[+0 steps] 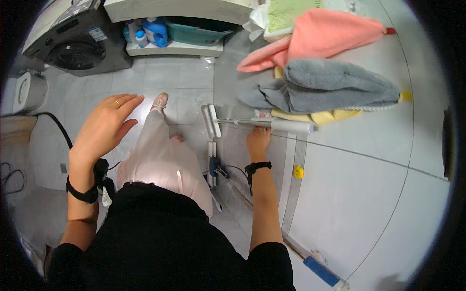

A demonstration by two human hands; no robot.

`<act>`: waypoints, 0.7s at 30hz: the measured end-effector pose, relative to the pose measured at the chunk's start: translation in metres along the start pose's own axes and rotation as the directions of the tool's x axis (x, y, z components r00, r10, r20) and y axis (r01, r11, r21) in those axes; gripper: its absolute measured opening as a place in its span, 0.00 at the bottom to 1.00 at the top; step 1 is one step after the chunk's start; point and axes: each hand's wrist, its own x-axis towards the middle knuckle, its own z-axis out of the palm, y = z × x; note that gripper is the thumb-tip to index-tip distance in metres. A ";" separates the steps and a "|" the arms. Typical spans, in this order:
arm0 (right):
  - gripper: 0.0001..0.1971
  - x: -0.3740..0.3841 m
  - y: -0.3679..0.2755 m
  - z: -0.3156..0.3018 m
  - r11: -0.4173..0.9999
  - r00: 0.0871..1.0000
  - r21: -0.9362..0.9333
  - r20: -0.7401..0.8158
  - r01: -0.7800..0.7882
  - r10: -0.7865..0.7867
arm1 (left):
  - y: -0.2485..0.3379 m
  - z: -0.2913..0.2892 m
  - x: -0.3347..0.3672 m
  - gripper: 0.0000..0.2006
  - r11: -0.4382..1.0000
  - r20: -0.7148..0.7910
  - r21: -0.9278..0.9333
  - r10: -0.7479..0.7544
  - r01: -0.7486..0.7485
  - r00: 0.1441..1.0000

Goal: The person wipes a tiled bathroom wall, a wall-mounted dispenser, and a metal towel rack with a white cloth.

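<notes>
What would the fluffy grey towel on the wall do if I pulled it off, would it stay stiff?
Probably not. The grey towel droops in soft folds beside the pink towel, so it would likely go floppy in your hand. Its fuzzy pile suggests it is easy to hold, not slippery. It looks light for its size, and would not roll or break.

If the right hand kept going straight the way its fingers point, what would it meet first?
The right hand already touches the white tube-like handle on the wall. Going on, it would probably meet the yellow cloth under the grey towel; depth is unclear.
</notes>
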 end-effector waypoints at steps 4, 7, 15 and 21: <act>0.23 0.023 -0.007 0.049 0.968 0.987 -0.238 -0.120 0.080 -0.111 | 0.007 -0.007 -0.004 0.22 0.995 0.032 0.023 -0.098 0.098 0.995; 0.23 0.019 -0.015 0.065 0.985 0.985 -0.082 0.091 0.152 -0.145 | 0.009 -0.007 0.000 0.22 0.991 0.071 0.054 -0.124 0.120 0.990; 0.25 -0.072 -0.015 0.122 0.640 0.965 0.736 0.262 -0.221 0.031 | 0.011 -0.004 0.038 0.22 0.995 0.125 0.061 0.069 -0.077 0.990; 0.27 -0.170 -0.019 0.124 0.997 0.867 0.059 0.498 -0.044 0.009 | 0.013 0.014 0.062 0.23 0.967 0.165 0.024 0.245 -0.252 0.955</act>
